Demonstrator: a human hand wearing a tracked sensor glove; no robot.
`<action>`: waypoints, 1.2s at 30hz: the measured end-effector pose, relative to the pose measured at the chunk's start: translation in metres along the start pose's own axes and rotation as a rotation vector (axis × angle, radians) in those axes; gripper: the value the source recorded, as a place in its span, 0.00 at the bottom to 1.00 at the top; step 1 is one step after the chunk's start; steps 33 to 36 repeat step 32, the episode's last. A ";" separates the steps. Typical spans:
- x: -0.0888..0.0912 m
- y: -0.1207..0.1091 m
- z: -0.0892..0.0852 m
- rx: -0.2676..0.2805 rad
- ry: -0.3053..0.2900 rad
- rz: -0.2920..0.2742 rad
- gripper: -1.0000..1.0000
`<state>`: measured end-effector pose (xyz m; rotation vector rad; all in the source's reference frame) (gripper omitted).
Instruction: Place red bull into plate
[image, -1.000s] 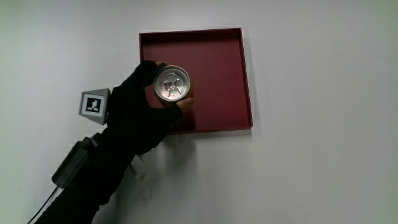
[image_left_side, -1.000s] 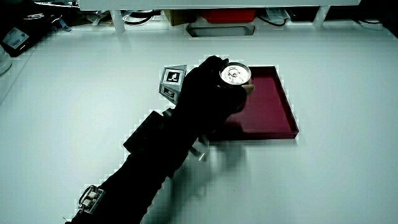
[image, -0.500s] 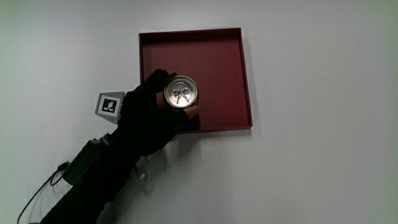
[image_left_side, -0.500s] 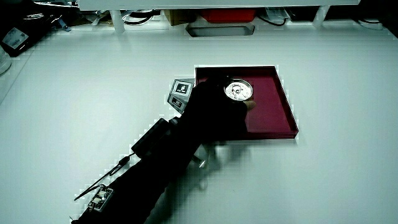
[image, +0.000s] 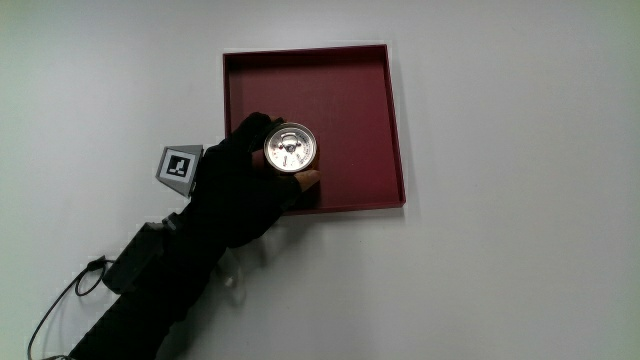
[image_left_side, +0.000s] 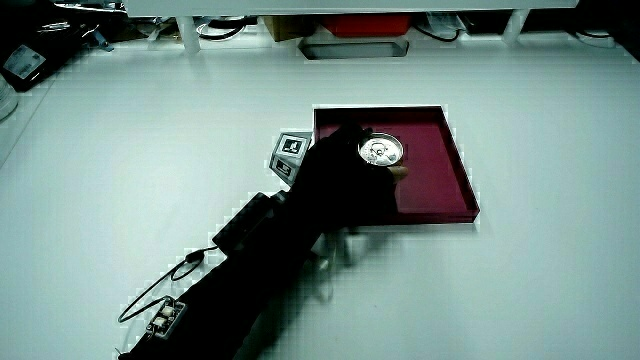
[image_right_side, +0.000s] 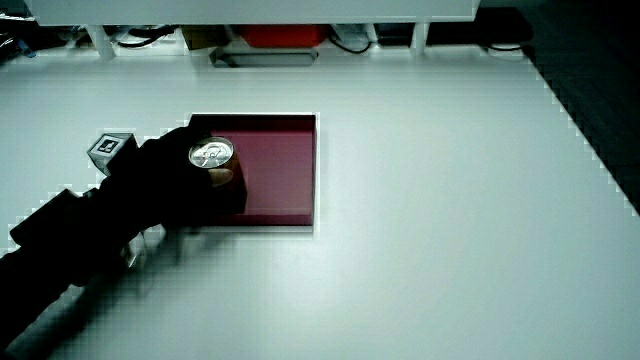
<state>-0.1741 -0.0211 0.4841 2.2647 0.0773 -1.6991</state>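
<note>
over the plate's (image: 390, 120) near corner the hand (image: 240, 185) has stopped sliding and sunk since a second ago, fingers wrapped round the can (image: 291, 149) (upright, lid up). it's inside the rim now, probably touching down; release comes next.

The hand (image: 240, 185) covered the can's (image: 290, 148) side, so only its silver top showed and no label could be read. The hand also hid the corner of the red plate (image: 350, 90) nearest the person, and whether the can's base touched the plate could not be told. The forearm (image_left_side: 240, 290) was cut off by the edge in all views.
</note>
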 end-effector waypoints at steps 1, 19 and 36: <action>-0.002 0.000 0.000 0.003 0.024 -0.001 0.50; -0.003 -0.002 -0.002 0.002 0.003 0.009 0.23; 0.031 -0.009 0.014 -0.101 -0.097 -0.025 0.02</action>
